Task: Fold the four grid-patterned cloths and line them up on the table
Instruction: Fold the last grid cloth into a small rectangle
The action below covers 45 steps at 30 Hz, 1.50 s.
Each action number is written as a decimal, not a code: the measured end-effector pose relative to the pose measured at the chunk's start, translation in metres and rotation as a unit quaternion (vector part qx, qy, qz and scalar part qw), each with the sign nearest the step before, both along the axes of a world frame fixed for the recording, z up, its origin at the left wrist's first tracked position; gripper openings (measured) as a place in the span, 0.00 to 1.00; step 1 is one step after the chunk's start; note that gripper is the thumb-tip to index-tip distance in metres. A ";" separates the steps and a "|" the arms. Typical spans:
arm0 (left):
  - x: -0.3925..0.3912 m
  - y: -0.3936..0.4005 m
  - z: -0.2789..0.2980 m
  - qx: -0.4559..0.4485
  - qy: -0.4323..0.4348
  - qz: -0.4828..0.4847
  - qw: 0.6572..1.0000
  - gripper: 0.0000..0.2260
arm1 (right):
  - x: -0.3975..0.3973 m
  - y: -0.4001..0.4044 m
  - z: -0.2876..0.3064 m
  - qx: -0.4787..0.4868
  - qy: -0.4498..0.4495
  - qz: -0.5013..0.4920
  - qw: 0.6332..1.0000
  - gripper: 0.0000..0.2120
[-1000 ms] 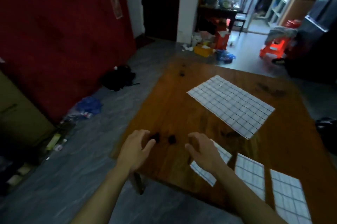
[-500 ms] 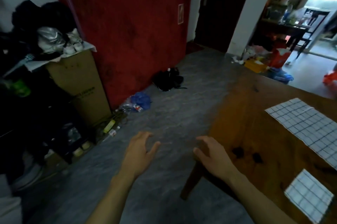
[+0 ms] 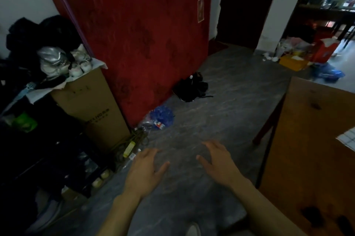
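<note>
Only a corner of one white grid-patterned cloth (image 3: 348,139) shows at the right edge, lying on the brown wooden table (image 3: 303,159). The other cloths are out of view. My left hand (image 3: 145,171) and my right hand (image 3: 219,161) hover over the grey floor, left of the table, palms down with fingers spread and relaxed. Neither hand holds or touches anything.
A red wall (image 3: 144,34) stands ahead. A cardboard box (image 3: 90,109) with shoes on top and dark clutter fill the left. A black bag (image 3: 192,87), a blue bag (image 3: 162,115) and bottles lie on the floor. More clutter sits by the far doorway (image 3: 299,57).
My view has swung left, away from the table, so the cloths have slid out of frame. Both hands moved off the tabletop and now hang over the floor, still empty.
</note>
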<state>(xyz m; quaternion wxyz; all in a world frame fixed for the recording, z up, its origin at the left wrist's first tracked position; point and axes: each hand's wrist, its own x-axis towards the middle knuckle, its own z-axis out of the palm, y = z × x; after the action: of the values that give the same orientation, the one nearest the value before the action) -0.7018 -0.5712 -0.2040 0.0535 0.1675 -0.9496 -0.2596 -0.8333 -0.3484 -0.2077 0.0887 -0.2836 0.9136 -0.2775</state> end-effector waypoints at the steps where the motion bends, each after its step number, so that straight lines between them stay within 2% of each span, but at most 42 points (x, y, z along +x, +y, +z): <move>1: -0.018 -0.008 0.002 -0.008 -0.010 -0.007 1.000 0.26 | -0.017 -0.008 0.001 0.007 -0.007 -0.005 1.000 0.27; 3: -0.054 -0.022 0.009 -0.028 -0.021 -0.024 0.999 0.26 | -0.050 -0.021 0.006 0.013 -0.014 -0.011 1.000 0.27; 6: -0.115 -0.041 0.016 -0.037 -0.014 -0.047 0.998 0.30 | -0.102 -0.029 0.015 0.025 -0.012 -0.033 0.999 0.30; 16: -0.304 -0.073 0.004 0.015 -0.034 -0.167 0.985 0.34 | -0.241 -0.046 0.011 0.076 -0.030 -0.167 0.983 0.28; 19: -0.376 -0.088 0.001 0.035 -0.027 -0.203 0.978 0.33 | -0.279 -0.057 0.013 0.095 -0.022 -0.209 0.973 0.29; 23: -0.468 -0.104 0.006 0.012 0.002 -0.244 0.970 0.23 | -0.326 -0.072 0.031 0.121 -0.027 -0.263 0.957 0.28; 25: -0.507 -0.105 0.014 -0.002 0.011 -0.268 0.963 0.26 | -0.346 -0.080 0.039 0.118 -0.040 -0.293 0.948 0.27; 27: -0.541 -0.101 0.021 -0.017 0.014 -0.306 0.952 0.33 | -0.367 -0.083 0.046 0.124 -0.036 -0.326 0.937 0.27; 29: -0.568 -0.097 0.021 -0.029 0.023 -0.341 0.939 0.36 | -0.383 -0.082 0.051 0.134 -0.038 -0.351 0.926 0.27; 36: -0.664 -0.057 0.007 -0.056 0.014 -0.437 0.898 0.26 | -0.443 -0.046 0.033 0.110 -0.093 -0.427 0.893 0.27; 40: -0.729 -0.008 0.001 -0.068 0.006 -0.439 0.896 0.26 | -0.498 -0.009 0.010 0.075 -0.125 -0.458 0.877 0.28; 45: -0.818 0.058 0.007 -0.077 -0.005 -0.474 0.877 0.32 | -0.586 0.047 0.000 0.020 -0.131 -0.496 0.858 0.29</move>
<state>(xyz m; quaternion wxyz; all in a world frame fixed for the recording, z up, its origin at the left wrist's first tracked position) -1.5199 -0.5135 -0.1967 -0.0679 -0.3061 -0.9325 -0.1792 -1.4191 -0.3010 -0.2079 0.0638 0.2479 0.9186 -0.3010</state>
